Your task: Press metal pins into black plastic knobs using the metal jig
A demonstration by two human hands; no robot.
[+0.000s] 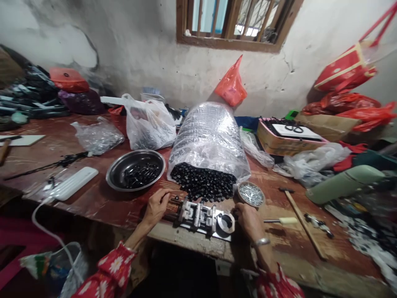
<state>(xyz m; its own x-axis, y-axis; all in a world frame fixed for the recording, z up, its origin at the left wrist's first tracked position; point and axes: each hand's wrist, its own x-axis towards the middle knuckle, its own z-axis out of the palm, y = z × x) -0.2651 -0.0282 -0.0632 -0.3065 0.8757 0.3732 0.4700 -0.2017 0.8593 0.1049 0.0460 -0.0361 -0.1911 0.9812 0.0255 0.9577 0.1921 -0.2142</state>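
A small metal clamping jig [198,217] with a round ring at its right end lies at the table's front edge. My left hand [156,205] is at its left end, fingers curled and pinched beside the jig's rods; whatever is between them is too small to make out. At the ring end, my right hand [249,221] is closed, its fingertips by a dark part I cannot identify. Just behind the jig, small shiny black pieces [204,182] spill from a large clear plastic bag [211,132]. A round tub of small silvery metal pins [252,194] stands behind my right hand.
A steel bowl [113,176] with black pieces stands left. Further left lies a white power strip [76,183] with its cord hanging off the edge. A hammer [302,221], a pale-handled tool [287,221] and a green flask [344,184] lie right. Bags and boxes line the wall.
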